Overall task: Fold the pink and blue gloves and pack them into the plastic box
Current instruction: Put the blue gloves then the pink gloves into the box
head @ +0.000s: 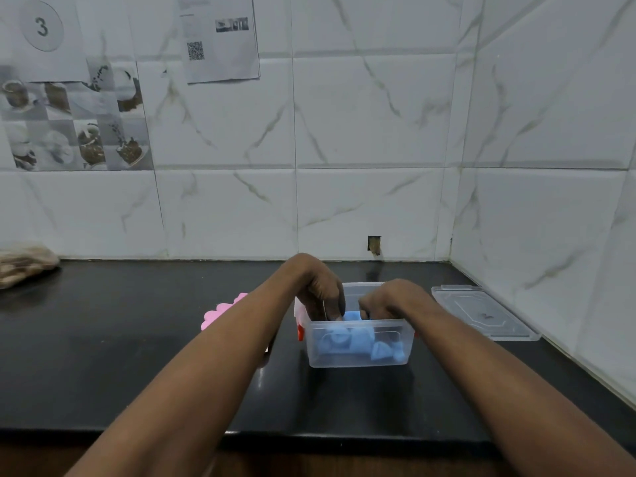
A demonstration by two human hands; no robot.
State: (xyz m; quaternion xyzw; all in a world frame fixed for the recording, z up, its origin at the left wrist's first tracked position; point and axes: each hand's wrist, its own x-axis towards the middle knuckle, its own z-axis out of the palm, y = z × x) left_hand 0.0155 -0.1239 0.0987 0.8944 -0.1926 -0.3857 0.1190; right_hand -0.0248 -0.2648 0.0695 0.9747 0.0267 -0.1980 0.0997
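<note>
While both hands' grip presses the blue glove (347, 340) into the box (358, 359), black counter (137, 339) meets marble tiles (344, 132).

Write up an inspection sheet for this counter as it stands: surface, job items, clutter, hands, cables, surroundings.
Surface: black countertop, glossy, against a corner.
Job items: clear plastic box open, blue glove inside it; pink glove on the counter left of the box, partly behind the left forearm; lid lying flat to the right, apart from the box.
Clutter: brownish bundle at the far left.
Hands: left hand and right hand both reach into the box, fingers on the blue glove; grip unclear.
Cables: nothing seen.
Surroundings: marbled wall tiles, taped paper sheets.
</note>
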